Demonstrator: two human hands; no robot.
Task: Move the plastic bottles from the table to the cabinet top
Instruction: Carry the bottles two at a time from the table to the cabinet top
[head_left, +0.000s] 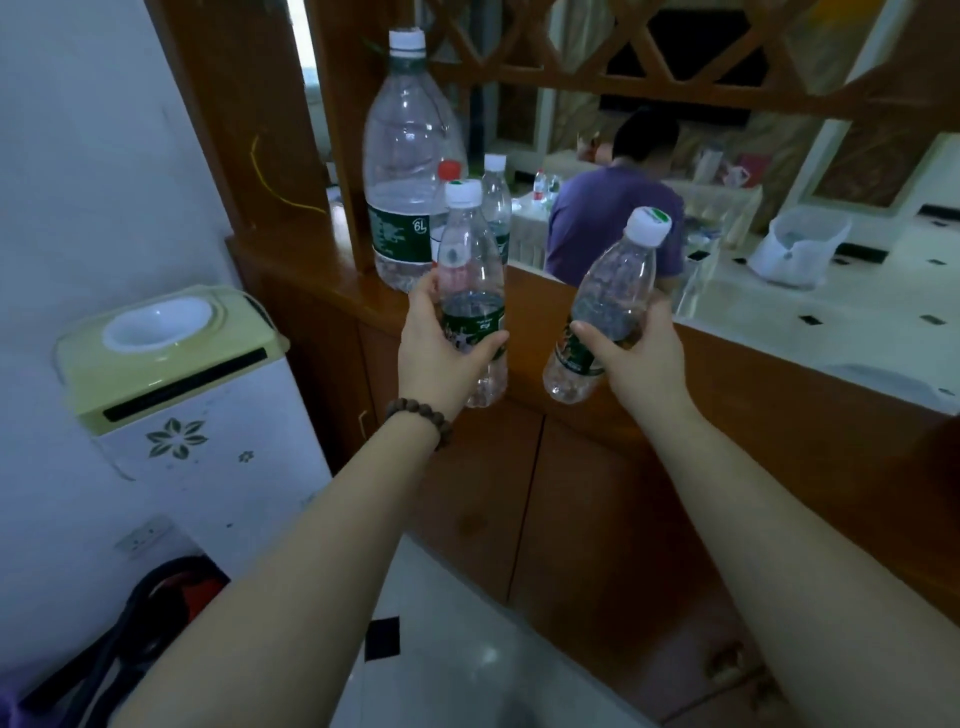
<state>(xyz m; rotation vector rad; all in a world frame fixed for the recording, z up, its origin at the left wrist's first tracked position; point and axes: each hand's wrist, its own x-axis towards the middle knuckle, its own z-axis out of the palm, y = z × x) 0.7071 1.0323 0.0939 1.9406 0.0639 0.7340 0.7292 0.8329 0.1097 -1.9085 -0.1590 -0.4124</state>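
Note:
My left hand (441, 348) grips a small clear plastic bottle (470, 270) with a white cap and green label, held upright in front of the wooden cabinet top (322, 260). My right hand (639, 358) grips a second small bottle (613, 296), tilted to the right, just short of the cabinet's edge. On the cabinet top stands a large 6L bottle (402, 161). Behind my left bottle are a red-capped bottle (449, 171) and a white-capped bottle (496, 197).
A water dispenser base (171, 374) stands left of the cabinet against the white wall. A wooden lattice screen (649, 57) rises above the cabinet. Beyond it a person in a purple shirt (608, 218) sits at a table. A white bin (800, 244) is on the tiled floor.

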